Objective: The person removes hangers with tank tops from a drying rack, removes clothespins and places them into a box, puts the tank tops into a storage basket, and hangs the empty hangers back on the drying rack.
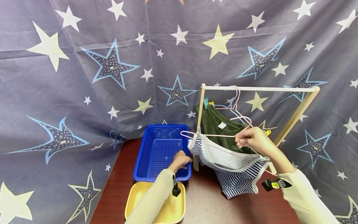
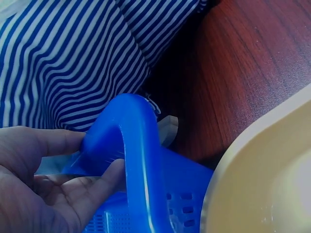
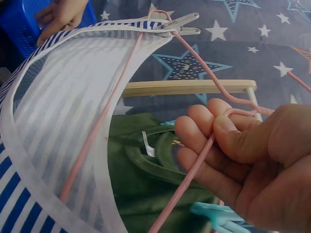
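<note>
My right hand (image 1: 253, 139) (image 3: 243, 150) pinches a pink wire hanger (image 3: 189, 177) near its hook. From this hanger hangs a blue-and-white striped top (image 1: 237, 177) (image 2: 73, 58), with a silver clip (image 1: 265, 159) at its right shoulder and another clip (image 3: 182, 24) at the opposite shoulder. The top hangs in front of the rack, its neckline facing up. At the right rim of the blue basket (image 1: 139, 155) (image 2: 141, 160) is my left hand (image 1: 181, 160) (image 2: 53, 179), its thumb and a finger on either side of the rim near a corner.
A rack (image 1: 260, 89) stands at the right, holding a dark green garment (image 1: 208, 124) (image 3: 131, 170) on hangers with teal (image 1: 206, 103) and yellow pegs. A yellow tray (image 1: 174, 205) (image 2: 262, 170) lies in front of the basket. Behind hangs a star-patterned cloth (image 1: 112, 77).
</note>
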`<state>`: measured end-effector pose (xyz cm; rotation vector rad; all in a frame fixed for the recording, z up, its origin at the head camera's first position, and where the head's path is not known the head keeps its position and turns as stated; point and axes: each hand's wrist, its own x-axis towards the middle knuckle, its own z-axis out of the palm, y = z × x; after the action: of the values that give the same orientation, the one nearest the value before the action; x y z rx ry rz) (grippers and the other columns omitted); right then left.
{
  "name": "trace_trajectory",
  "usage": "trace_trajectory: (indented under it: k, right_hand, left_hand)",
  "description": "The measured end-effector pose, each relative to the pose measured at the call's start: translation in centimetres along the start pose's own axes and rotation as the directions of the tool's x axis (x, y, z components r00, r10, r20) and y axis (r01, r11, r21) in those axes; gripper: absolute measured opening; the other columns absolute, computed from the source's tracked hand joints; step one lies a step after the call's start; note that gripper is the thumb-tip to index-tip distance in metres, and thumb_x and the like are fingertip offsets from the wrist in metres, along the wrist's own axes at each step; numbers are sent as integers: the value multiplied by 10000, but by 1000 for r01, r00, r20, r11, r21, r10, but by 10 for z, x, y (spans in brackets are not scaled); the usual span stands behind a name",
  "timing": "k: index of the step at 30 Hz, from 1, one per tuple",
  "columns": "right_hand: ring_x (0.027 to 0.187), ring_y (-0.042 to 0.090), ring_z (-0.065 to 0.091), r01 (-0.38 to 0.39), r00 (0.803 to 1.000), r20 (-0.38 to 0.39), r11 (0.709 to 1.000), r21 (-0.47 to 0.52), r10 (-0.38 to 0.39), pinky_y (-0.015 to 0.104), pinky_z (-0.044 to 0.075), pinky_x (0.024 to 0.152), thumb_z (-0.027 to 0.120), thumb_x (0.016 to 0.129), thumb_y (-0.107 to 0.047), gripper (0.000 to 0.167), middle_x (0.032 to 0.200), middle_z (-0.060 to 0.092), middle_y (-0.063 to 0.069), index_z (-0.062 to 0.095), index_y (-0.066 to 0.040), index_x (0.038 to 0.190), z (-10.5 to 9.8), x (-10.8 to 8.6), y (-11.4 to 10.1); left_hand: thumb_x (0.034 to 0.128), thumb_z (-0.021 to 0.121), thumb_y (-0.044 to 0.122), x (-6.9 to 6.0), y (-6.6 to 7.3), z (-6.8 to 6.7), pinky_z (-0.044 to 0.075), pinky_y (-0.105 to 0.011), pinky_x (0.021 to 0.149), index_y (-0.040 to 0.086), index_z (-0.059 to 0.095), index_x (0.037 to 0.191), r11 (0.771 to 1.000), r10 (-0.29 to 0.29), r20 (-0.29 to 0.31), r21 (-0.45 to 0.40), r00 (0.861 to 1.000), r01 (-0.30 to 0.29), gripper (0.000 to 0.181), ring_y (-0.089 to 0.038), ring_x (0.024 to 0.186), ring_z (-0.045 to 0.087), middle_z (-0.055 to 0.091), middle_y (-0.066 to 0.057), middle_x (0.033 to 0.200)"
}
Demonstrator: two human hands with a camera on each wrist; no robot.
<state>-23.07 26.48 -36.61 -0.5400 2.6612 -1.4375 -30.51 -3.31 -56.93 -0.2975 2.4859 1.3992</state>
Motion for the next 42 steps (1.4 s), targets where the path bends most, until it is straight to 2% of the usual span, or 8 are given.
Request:
trace_trajectory:
  k: [9, 19, 22, 26, 30, 35, 38, 42]
  right_hand:
    - [719, 81, 690, -48, 999, 16, 995, 82, 47, 244, 630, 694, 557, 901, 187, 139, 877, 705, 273, 645, 235, 998, 24, 16, 14]
    - [685, 109, 671, -7, 998, -63, 1000, 16, 8, 203, 609, 631, 537, 875, 207, 171, 798, 711, 250, 670, 205, 982, 43, 27, 21]
    - [685, 90, 662, 21, 997, -76, 1000, 1, -21, 237, 622, 650, 549, 884, 197, 163, 802, 711, 231, 687, 181, 968, 42, 20, 13]
    - [697, 36, 658, 82, 992, -90, 994, -66, -88, 233, 620, 671, 561, 886, 184, 178, 834, 725, 197, 720, 127, 943, 31, 2, -13]
    - [705, -22, 659, 160, 975, -130, 976, -144, -179, 164, 590, 668, 524, 848, 231, 265, 895, 743, 202, 745, 103, 917, 16, -14, -45]
    - [691, -75, 652, 218, 938, -214, 945, -243, -272, 63, 518, 667, 515, 809, 267, 335, 858, 756, 175, 766, 56, 877, 2, -28, -72]
    - [684, -91, 655, 252, 914, -254, 932, -260, -317, 46, 516, 687, 570, 831, 251, 298, 823, 757, 162, 771, 32, 858, -3, -29, -78]
    - [682, -77, 675, 325, 892, -263, 925, -195, -369, 75, 552, 696, 584, 846, 249, 247, 805, 760, 94, 755, 71, 850, -9, -23, -76]
  left_hand:
    - [730, 766, -28, -1, -4, 0, 607, -324, 494, -41, 621, 890, 1000, 9, -14, -22, 1000, -10, 216, -297, 666, 714, 607, -144, 882]
    - [736, 768, 9, -1, -7, 1, 613, -336, 504, -25, 614, 856, 999, 16, -47, -47, 999, -19, 198, -259, 617, 688, 616, -140, 840]
    - [737, 783, 33, -2, -8, 0, 598, -318, 472, -46, 627, 860, 999, 37, -34, -24, 999, -38, 214, -263, 545, 692, 651, -188, 867]
    - [767, 810, 54, -2, -8, -1, 623, -357, 529, -85, 672, 904, 999, 47, -9, -21, 999, -47, 239, -284, 534, 711, 694, -216, 914]
    - [799, 820, 70, -2, -8, 0, 642, -411, 628, -74, 690, 935, 999, 31, -12, -22, 999, -32, 237, -294, 587, 733, 681, -162, 896]
    - [810, 812, 71, -2, -7, -1, 644, -421, 640, -52, 675, 928, 999, 27, -6, -34, 1000, -28, 218, -285, 615, 736, 628, -101, 823]
    - [818, 811, 96, -3, -6, -2, 643, -439, 654, -60, 691, 946, 1000, 22, -5, -10, 1000, -22, 235, -325, 645, 749, 685, -139, 875]
    - [828, 810, 132, -4, -7, -2, 642, -448, 661, -64, 720, 962, 999, 30, -12, 38, 999, -29, 254, -356, 666, 757, 736, -192, 966]
